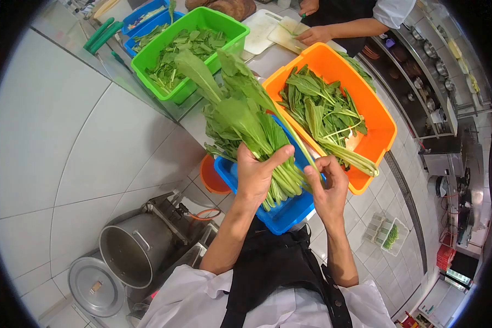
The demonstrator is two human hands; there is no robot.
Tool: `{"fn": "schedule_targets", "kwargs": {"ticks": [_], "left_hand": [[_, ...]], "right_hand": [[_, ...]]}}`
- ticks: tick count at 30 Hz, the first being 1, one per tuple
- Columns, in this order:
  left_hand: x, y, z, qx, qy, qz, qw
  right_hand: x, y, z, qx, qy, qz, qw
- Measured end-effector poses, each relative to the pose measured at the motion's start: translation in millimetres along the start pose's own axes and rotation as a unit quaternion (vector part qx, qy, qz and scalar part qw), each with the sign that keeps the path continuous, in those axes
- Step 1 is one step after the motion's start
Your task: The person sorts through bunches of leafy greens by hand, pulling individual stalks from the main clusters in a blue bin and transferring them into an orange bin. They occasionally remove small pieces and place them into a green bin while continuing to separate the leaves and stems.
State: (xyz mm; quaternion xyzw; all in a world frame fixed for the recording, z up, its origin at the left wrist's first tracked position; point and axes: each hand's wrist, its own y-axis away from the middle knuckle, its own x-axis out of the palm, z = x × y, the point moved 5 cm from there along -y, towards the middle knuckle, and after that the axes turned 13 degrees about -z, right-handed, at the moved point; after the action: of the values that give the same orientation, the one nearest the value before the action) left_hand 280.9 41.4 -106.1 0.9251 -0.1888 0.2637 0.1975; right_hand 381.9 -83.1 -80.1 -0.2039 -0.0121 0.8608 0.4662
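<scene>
My left hand (257, 174) is wrapped round a thick bunch of leafy greens (246, 117), its leaves pointing up and its pale stems down. My right hand (328, 183) pinches a single long stem (295, 136) at the bunch's right side. Both hands are over a blue tub (283, 217), whose inside is mostly hidden by the bunch. To the right, an orange tub (385, 128) holds more leafy greens and some pale stems. Behind on the left stands a green tub (238, 35) with cut leaves in it.
A co-worker's hands (314, 34) are at a cutting board (283, 37) at the top. Blue trays (130, 45) stand at the upper left. An orange bucket (210, 177) is below the counter. A large metal pot (127, 254) and its lid (94, 287) are at the lower left.
</scene>
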Motion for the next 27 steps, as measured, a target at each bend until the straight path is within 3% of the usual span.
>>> {"fn": "schedule_targets", "kwargs": {"ticks": [1, 3, 8, 10, 14, 17, 21, 24, 27], "left_hand": [[0, 1, 0, -0.001, 0.000, 0.000, 1.000], [5, 1, -1, 0.003, 0.045, 0.033, 0.998], [9, 5, -6, -0.028, 0.102, 0.021, 0.994], [8, 5, -5, -0.050, 0.120, 0.011, 0.991], [14, 11, 4, -0.042, 0.007, 0.128, 0.991], [22, 20, 11, -0.019, -0.052, 0.206, 0.977], [23, 34, 20, -0.013, -0.082, 0.192, 0.978], [17, 38, 28, 0.017, -0.112, 0.195, 0.974], [14, 38, 32, 0.000, -0.069, 0.161, 0.985]], "right_hand": [[0, 1, 3, 0.001, 0.001, 0.000, 1.000], [-4, 2, 6, 0.085, -0.041, -0.071, 0.993], [-8, 2, 7, 0.040, -0.113, -0.073, 0.990], [-3, -1, 9, 0.064, -0.166, 0.024, 0.984], [9, -36, 34, 0.132, -0.165, 0.088, 0.973], [9, -78, 30, 0.103, -0.201, 0.066, 0.972], [-2, -116, 54, 0.087, -0.177, -0.036, 0.980], [-20, -132, 66, -0.079, 0.024, -0.113, 0.990], [-28, -138, 69, -0.053, -0.042, -0.113, 0.991]]}}
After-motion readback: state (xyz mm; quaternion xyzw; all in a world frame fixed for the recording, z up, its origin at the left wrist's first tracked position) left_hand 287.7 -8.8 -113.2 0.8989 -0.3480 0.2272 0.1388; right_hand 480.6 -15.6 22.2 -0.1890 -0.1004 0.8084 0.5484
